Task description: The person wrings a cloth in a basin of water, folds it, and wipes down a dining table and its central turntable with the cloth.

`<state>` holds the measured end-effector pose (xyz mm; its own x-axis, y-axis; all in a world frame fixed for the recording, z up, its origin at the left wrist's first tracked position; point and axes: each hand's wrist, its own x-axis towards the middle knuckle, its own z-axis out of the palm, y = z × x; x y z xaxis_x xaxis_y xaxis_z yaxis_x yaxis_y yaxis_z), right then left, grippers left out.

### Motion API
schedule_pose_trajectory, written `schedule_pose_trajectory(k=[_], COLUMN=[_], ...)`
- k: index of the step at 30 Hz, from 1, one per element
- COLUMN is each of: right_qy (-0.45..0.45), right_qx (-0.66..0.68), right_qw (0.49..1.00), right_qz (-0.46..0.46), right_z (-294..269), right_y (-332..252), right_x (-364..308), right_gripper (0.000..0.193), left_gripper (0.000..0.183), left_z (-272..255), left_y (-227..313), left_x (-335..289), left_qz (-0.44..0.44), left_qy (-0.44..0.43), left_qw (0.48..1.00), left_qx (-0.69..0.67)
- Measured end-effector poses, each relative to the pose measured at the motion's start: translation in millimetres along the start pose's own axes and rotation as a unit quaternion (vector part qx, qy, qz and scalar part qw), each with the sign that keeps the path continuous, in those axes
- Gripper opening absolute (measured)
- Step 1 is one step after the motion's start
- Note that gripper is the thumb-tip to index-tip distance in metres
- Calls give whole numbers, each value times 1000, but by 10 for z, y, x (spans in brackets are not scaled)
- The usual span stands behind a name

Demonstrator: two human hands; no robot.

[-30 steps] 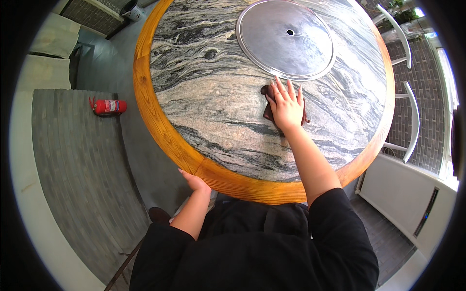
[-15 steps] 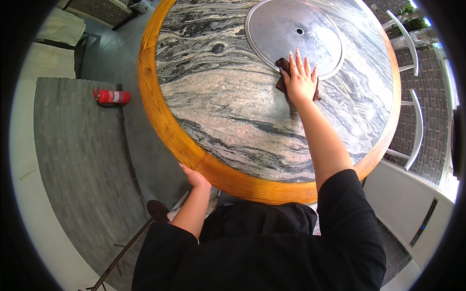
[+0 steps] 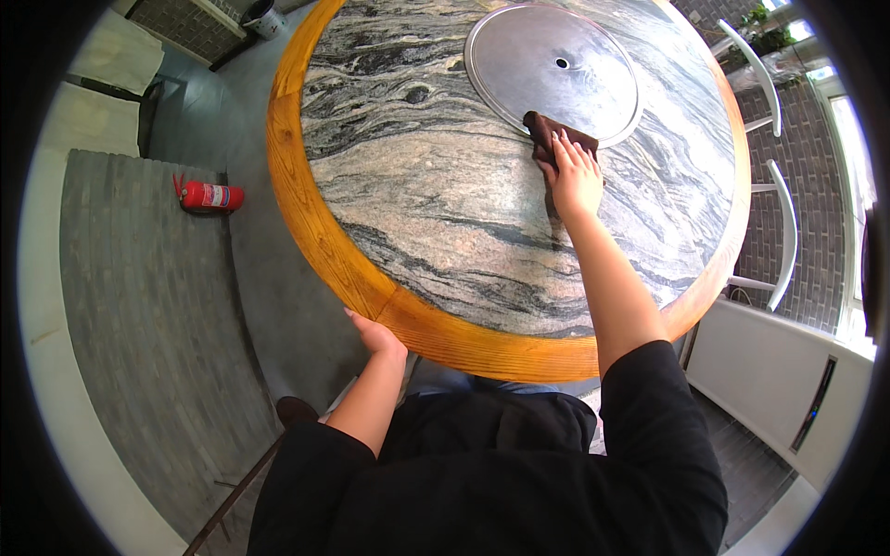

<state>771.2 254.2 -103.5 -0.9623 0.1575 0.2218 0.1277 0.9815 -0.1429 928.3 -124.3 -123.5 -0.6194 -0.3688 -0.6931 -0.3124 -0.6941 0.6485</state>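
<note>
At the far left, pale cream hanging cloths (image 3: 111, 57) show above a grey plank-patterned surface (image 3: 148, 315). A red cylindrical fire extinguisher (image 3: 213, 196) is at that surface's right-hand edge, and a grey bucket (image 3: 265, 20) stands beyond it, close to the upper rim of the view.

Next comes a large round table with an orange-brown wooden rim (image 3: 288, 153) and a grey, black and pinkish veined stone top. At the rim's near left edge is the bare left hand (image 3: 378, 337), touching the wood from the outer side, its forearm coming out of a short black sleeve (image 3: 306, 473). Its thumb side shows, but the other fingers are largely hidden, so how they are set cannot be told.

Toward the far side of the top lies a flat, round, silvery metal disc (image 3: 547, 69) with a small dark hole. A dark brown, crumpled cloth (image 3: 556, 126) lies on the table, overlapping the disc's near edge. The right hand (image 3: 577, 183) rests palm down on it, fingers extended forward and lightly spaced, laid over the fabric rather than curled around it.

Farther right are a white cabinet-like unit (image 3: 746, 366) with a dark narrow strip and two curved white chair frames (image 3: 791, 232), before a grey brick-patterned wall (image 3: 813, 176).
</note>
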Motion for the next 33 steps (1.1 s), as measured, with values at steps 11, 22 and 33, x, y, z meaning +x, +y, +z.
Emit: schedule_pose_trajectory(k=[11,22,33], right_qy=[-78,-158,-84], right_qx=[265,722,361], right_qw=[961,589,895], right_qz=[28,326,249], right_z=[-517,-1018,-1013], right_y=[-107,-345,-19], right_x=[-978,-1865,-1631], right_gripper=[33,52,36], left_gripper=[81,79,80], left_z=[-79,-178,-222], left_y=[-46,-74,-77], left_x=[63,149,206], left_qz=[24,37,43], left_qy=[-2,-15,-27], left_qw=[999,998,998], left_qx=[31,56,42])
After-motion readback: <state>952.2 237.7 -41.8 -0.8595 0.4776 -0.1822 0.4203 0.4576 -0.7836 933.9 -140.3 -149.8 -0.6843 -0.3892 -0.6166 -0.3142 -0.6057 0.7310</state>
